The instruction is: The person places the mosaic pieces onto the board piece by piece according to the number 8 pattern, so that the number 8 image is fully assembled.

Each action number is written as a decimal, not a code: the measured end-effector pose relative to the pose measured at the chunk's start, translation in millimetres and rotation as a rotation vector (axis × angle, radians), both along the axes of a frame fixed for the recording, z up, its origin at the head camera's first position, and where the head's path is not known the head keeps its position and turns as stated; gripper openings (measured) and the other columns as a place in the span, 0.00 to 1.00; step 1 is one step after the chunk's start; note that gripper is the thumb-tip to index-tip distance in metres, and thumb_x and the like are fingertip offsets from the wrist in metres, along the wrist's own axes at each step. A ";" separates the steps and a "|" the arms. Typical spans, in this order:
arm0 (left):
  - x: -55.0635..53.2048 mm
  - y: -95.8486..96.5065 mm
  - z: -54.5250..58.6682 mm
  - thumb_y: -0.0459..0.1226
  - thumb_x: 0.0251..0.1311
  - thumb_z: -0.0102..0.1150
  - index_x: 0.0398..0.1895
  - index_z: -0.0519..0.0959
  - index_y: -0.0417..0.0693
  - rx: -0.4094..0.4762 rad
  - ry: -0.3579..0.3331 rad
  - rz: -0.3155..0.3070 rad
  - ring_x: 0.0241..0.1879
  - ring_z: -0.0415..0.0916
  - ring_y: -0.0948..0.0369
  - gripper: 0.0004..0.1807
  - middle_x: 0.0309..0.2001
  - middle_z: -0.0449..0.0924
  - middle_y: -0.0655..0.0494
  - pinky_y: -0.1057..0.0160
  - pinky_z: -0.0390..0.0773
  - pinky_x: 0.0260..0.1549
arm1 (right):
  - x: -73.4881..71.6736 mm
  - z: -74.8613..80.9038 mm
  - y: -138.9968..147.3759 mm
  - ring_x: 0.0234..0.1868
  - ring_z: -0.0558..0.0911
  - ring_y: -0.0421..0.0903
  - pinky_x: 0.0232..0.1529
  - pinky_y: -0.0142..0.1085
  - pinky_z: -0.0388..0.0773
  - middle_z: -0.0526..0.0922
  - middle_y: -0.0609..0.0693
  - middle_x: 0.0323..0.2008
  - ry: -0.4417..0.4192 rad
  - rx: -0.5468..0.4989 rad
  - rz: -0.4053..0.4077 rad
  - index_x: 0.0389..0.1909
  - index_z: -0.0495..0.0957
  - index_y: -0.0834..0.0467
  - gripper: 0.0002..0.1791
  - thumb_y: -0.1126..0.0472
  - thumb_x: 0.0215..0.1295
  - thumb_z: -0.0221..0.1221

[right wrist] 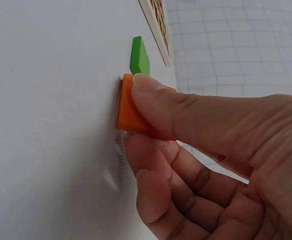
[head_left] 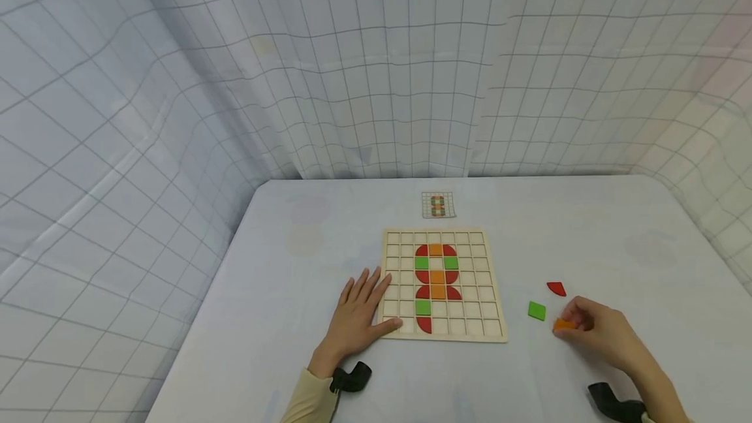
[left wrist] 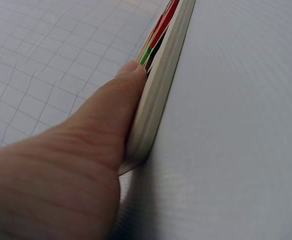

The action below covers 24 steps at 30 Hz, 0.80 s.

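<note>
My right hand (head_left: pixel 599 333) pinches an orange square tile (right wrist: pixel 128 112) between thumb and fingers, low over the white table at the right. Close by lie a green square tile (head_left: pixel 537 311) and a red quarter-round tile (head_left: pixel 556 288). A wooden grid board (head_left: pixel 478 311) sits mid-table, with red, orange and green tiles in its cells. My left hand (head_left: pixel 357 318) rests at the board's left side, fingers spread straight and the thumb over its lower left corner. In the left wrist view the thumb (left wrist: pixel 103 107) lies along the board's edge (left wrist: pixel 155 105).
Behind the board lies a small card (head_left: pixel 438 205) printed with a grid and a coloured tile pattern. Grid-patterned white curtains (head_left: pixel 376 83) hang around the table (head_left: pixel 282 240) at the back and sides.
</note>
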<state>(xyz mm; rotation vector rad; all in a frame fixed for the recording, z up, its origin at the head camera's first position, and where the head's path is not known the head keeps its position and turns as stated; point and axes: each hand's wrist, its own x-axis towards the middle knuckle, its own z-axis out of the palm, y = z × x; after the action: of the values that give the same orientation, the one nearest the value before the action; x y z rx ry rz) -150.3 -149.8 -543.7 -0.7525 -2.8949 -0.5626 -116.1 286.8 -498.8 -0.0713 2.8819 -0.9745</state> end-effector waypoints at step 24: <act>1.0 1.2 2.4 0.62 0.58 0.53 0.75 0.53 0.52 0.013 0.005 0.001 0.72 0.39 0.51 0.46 0.74 0.47 0.50 0.48 0.37 0.67 | -27.6 12.6 -118.3 0.26 0.78 0.40 0.28 0.31 0.78 0.80 0.42 0.27 -0.035 -0.348 0.385 0.30 0.81 0.55 0.03 0.62 0.57 0.67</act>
<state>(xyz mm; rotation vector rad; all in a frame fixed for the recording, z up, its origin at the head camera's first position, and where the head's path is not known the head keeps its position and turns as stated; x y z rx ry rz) -149.2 -148.7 -541.3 -0.7490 -2.8846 -0.5775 -143.7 168.4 -486.2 -0.6009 2.4932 -1.3524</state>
